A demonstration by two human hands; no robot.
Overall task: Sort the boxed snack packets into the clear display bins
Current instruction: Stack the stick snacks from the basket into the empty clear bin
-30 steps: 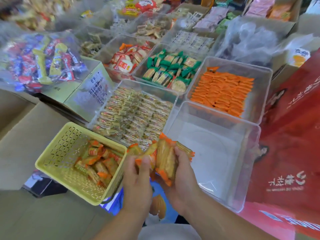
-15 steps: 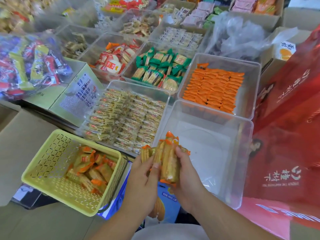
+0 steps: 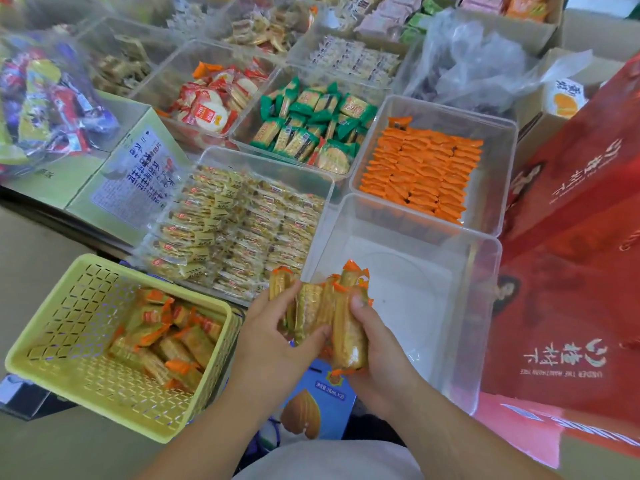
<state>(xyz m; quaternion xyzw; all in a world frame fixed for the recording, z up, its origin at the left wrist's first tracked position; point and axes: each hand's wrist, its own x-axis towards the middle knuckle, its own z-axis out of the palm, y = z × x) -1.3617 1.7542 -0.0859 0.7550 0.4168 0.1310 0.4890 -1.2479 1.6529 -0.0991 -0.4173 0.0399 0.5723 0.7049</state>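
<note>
Hands, two of them, curl around one bunch of packets (image 3: 322, 313): the left hand (image 3: 273, 344) and the right hand (image 3: 377, 351). I can count at least four packets in the bunch. The left thumb (image 3: 289, 294) lies on the left side of the bunch, and the left fingers (image 3: 304, 341) wrap under it. The right thumb (image 3: 360, 303) presses on the tallest packet, on the right side. The other right fingers are hidden behind.

The bunch is up in the air, just by the near left corner of one empty clear bin (image 3: 485, 306). The packets stand on end, side by side. Each has see-through wrap, crinkly orange ends and a yellow-brown biscuit inside.

One yellow basket (image 3: 52, 341) sits left of the hands. More packets of the same kind (image 3: 166, 334) lie heaped at its right side.

Four full clear bins lie behind. They hold orange packets (image 3: 419, 168), green packets (image 3: 311, 126), pale yellow packets (image 3: 242, 223), and red and white packets (image 3: 211, 102). Bins farther back are too blurry to count.
</note>
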